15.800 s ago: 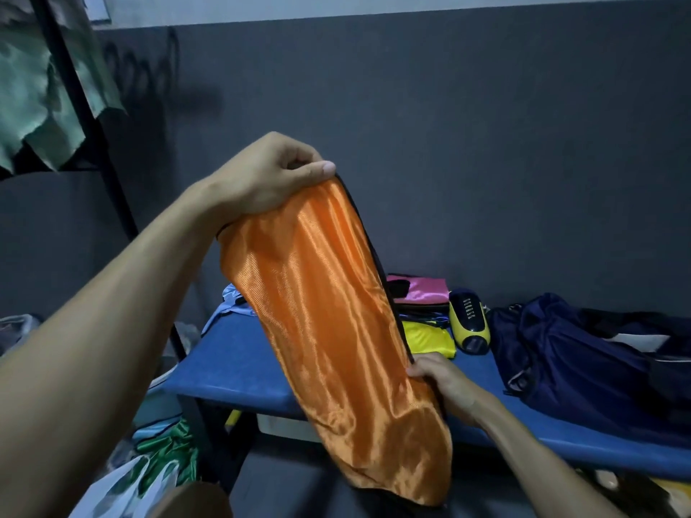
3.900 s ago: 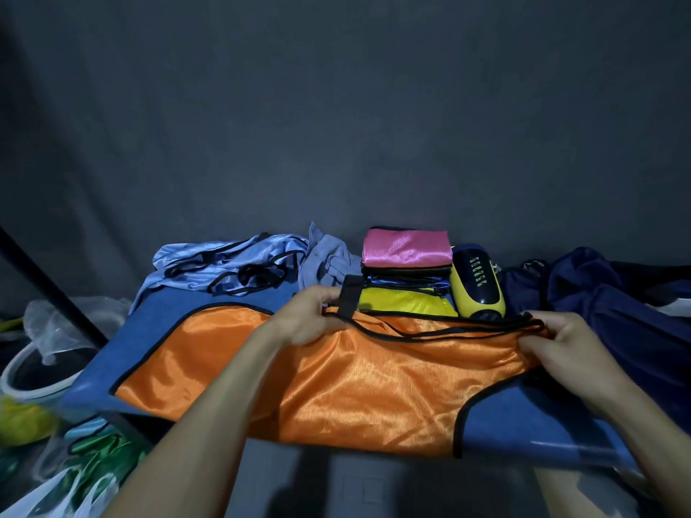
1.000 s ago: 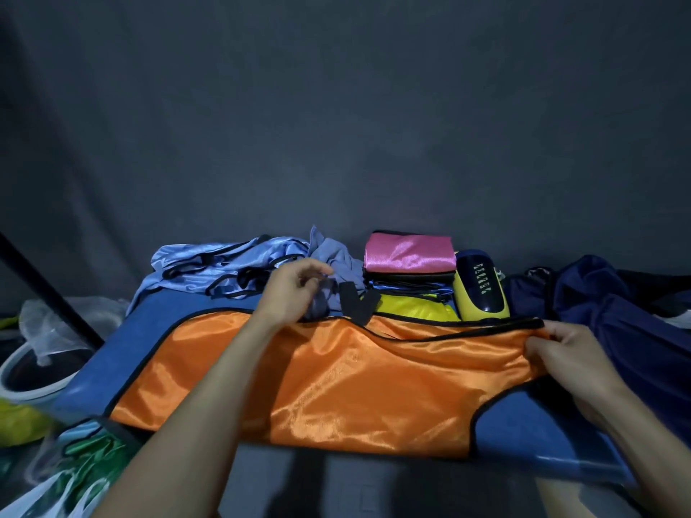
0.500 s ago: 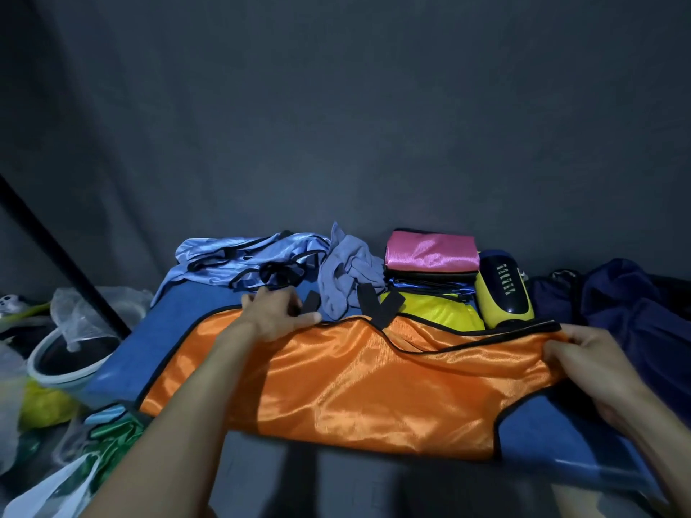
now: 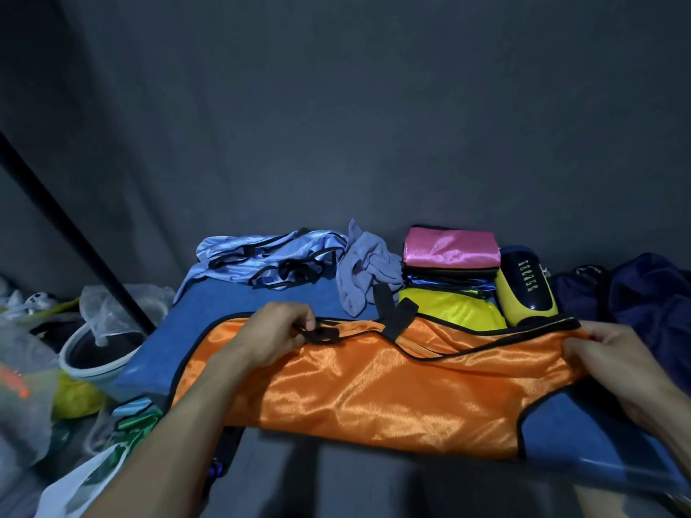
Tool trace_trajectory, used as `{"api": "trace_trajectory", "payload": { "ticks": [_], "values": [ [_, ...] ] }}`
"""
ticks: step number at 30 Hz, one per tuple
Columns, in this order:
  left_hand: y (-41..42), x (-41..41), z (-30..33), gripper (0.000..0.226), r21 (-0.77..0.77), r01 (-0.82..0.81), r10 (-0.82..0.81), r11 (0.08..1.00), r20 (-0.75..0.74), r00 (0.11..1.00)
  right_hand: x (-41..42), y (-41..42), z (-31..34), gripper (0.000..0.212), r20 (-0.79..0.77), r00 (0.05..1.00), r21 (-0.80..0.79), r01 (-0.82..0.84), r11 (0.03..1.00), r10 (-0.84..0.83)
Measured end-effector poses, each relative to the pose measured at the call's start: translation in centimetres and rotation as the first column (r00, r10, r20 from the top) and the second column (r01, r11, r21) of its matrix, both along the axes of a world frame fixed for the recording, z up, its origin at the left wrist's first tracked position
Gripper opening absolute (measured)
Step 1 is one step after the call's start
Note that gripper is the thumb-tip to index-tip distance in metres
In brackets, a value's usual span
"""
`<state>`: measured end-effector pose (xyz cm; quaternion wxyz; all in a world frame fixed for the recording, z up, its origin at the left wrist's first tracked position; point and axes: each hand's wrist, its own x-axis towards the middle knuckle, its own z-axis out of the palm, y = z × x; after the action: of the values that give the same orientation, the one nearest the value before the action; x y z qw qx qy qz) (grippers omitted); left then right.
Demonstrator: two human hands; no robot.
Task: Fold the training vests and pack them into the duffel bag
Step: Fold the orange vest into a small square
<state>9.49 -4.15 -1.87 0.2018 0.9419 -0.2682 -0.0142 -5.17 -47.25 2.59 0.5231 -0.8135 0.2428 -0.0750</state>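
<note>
An orange training vest with black trim lies spread across the blue bench top, its front edge hanging over the side. My left hand pinches a black strap at the vest's far edge. My right hand grips the vest's right end. Another black strap sticks up near the middle. Behind it sits a stack of folded vests, pink on top and yellow in front. The navy duffel bag lies at the far right.
Crumpled light blue vests and a grey cloth lie at the back of the bench. A yellow and black shoe stands beside the stack. A white bucket, plastic bags and a slanted black pole are on the left.
My left hand has moved from the air above the vest down to its far edge and taken hold of a black strap. My right hand keeps its hold on the right end.
</note>
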Motion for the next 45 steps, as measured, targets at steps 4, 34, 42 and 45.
{"api": "trace_trajectory", "payload": {
  "ticks": [4,34,42,45],
  "values": [
    [0.0,-0.5,-0.2,0.025,-0.086,-0.008,0.006,0.996,-0.02,1.0,0.0,0.2,-0.1,0.032,0.0,1.0,-0.002,-0.011,1.0,0.011],
    [-1.6,1.2,0.6,0.015,0.222,-0.023,0.048,0.975,-0.108,0.993,-0.2,-0.3,-0.6,0.039,-0.037,0.998,-0.019,-0.043,0.999,0.042],
    [-1.6,1.4,0.6,0.029,0.056,0.004,0.0,0.998,-0.06,0.998,-0.1,-0.4,-0.6,0.038,-0.034,0.999,-0.006,-0.041,0.999,0.041],
    [-1.6,1.2,1.3,0.049,0.036,-0.038,0.042,0.999,-0.116,0.992,0.0,-0.2,-0.6,0.038,-0.02,0.999,-0.005,-0.026,1.0,0.026]
  ]
}}
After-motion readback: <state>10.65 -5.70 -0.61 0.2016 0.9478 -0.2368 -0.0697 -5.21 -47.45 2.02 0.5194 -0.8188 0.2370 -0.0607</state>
